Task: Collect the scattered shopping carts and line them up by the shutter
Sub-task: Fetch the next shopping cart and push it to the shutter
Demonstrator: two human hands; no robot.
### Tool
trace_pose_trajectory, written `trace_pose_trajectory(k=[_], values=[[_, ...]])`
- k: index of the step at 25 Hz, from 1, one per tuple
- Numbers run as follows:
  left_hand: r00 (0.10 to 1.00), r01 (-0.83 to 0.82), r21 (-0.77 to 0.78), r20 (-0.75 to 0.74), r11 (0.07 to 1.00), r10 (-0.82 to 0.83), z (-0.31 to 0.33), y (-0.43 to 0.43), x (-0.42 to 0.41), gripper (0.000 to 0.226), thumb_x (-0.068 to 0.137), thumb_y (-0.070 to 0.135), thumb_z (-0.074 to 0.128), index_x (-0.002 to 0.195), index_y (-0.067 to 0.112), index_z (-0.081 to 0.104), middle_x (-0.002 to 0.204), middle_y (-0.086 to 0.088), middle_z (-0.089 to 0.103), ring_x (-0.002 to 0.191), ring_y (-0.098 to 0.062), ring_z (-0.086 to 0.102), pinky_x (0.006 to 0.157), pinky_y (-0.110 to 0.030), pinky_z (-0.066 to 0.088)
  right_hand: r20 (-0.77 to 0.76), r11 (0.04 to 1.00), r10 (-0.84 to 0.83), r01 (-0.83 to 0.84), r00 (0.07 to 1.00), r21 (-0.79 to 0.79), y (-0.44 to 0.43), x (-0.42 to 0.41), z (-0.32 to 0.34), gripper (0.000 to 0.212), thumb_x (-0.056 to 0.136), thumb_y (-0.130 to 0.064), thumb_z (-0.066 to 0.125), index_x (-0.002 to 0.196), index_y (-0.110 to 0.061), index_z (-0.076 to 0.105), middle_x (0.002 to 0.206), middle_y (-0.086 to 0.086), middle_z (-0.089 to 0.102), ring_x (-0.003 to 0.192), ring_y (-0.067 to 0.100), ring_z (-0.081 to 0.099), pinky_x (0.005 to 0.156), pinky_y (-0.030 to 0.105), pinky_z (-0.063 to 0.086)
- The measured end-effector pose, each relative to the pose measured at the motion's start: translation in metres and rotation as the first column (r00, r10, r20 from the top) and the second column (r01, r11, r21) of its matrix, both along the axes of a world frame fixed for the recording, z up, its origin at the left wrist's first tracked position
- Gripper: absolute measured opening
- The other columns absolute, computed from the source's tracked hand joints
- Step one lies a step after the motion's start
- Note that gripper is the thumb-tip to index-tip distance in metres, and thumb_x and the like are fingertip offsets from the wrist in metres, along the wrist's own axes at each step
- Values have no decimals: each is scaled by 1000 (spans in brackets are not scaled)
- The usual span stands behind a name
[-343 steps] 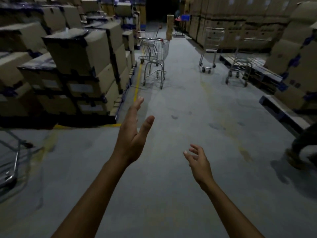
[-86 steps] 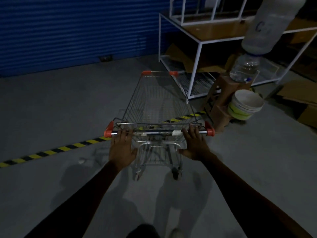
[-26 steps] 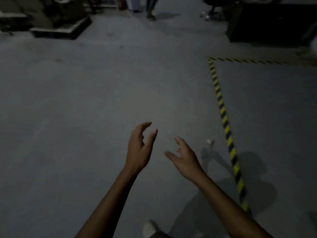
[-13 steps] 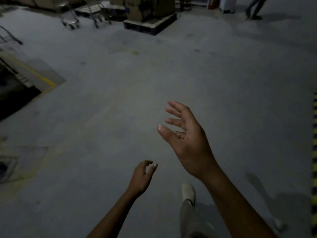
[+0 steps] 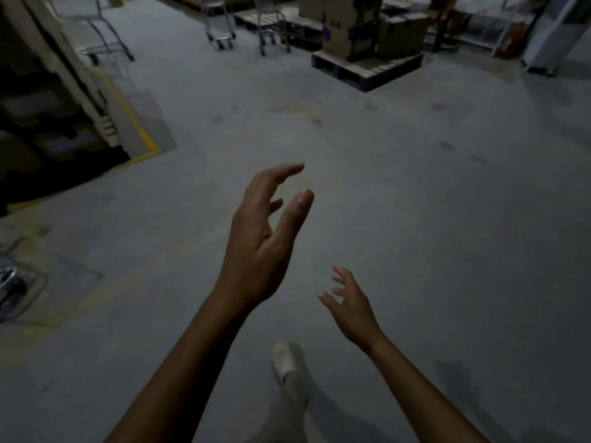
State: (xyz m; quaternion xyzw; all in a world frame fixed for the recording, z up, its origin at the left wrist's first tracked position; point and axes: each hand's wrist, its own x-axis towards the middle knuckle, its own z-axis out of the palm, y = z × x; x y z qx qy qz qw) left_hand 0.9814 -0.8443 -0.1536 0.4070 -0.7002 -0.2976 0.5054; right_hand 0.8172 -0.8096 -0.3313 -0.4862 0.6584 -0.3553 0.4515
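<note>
Three metal shopping carts stand far ahead on the grey floor: one cart [image 5: 105, 43] at the upper left by the box stack, a second cart [image 5: 220, 30] near the top middle, and a third cart [image 5: 273, 33] just right of it beside a pallet. Part of another wire cart [image 5: 12, 282] shows at the left edge. My left hand [image 5: 265, 231] is raised in the middle of the view, fingers loosely spread, holding nothing. My right hand [image 5: 351, 302] hangs lower and to the right, fingers spread and empty. The shutter is out of view.
Stacked cardboard boxes [image 5: 41, 91] fill the left side behind a yellow floor line [image 5: 134, 123]. A pallet [image 5: 367, 67] loaded with boxes sits at the upper right. My white shoe [image 5: 286, 359] steps forward at the bottom. Bare concrete floor stretches between me and the carts.
The view has swung left, bringing the carts and the pallet nearer. My left hand has risen above my right, which has dropped. Both hands stay empty.
</note>
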Motion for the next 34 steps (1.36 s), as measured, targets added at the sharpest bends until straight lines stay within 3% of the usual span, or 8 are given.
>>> trace_pose_trajectory(k=[3,7,11,16,21,24,28,34], values=[[997,-78,-19,-1,997,78,-25,-109,6,41,94,46,44,128,25,54,131,8,54,124,0,47,95,-28,47,-23,999,47,-47,999,-15,-116,2,-17,56,90,-31,65,140,-30,39,142,1,46,113,14,53,91,30,46],[975,-221,185,49,957,216,-89,-276,26,42,92,52,46,124,28,54,127,6,56,117,-3,51,93,-29,47,-50,993,75,-80,996,-91,-285,20,13,57,91,-33,65,140,-32,39,141,-2,48,113,12,54,90,29,47],[965,-258,382,142,888,219,-146,-420,38,43,92,53,49,123,23,55,125,3,59,115,-13,55,90,-31,45,-4,955,130,-126,992,-268,-429,38,94,55,90,-30,66,140,-30,42,134,-10,51,113,4,55,78,9,47],[938,-277,522,328,806,110,-214,-577,43,52,92,56,47,129,19,52,133,-2,55,117,-14,52,96,-35,45,65,864,212,-156,975,-479,-590,37,153,52,90,-29,65,137,-34,43,134,-16,51,116,-1,54,85,17,52],[910,-344,533,393,773,134,-258,-771,32,48,95,50,50,129,17,53,132,-7,55,117,-17,52,93,-30,43,119,835,235,-138,965,-533,-800,16,129,46,90,-24,65,133,-32,48,133,-16,54,115,3,57,84,21,55],[914,-376,478,335,794,231,-218,-897,20,49,94,52,50,130,19,52,133,-2,55,119,-16,52,97,-33,44,124,884,205,-130,971,-449,-932,4,101,44,92,-20,64,132,-30,50,130,-13,55,113,2,57,80,16,52],[928,-351,254,219,901,300,-106,-1039,17,51,91,56,47,131,26,50,132,7,53,122,-7,50,98,-33,46,38,933,254,-234,966,-272,-1096,2,60,44,91,-19,65,132,-26,50,128,-5,56,108,12,58,73,9,48],[938,-345,-19,20,938,345,-20,-1196,57,43,94,43,47,133,24,48,133,6,51,126,-8,48,97,-21,45,-39,941,338,-338,940,8,-1288,32,-21,44,90,-21,66,132,-21,51,132,6,57,103,19,60,86,30,49]])
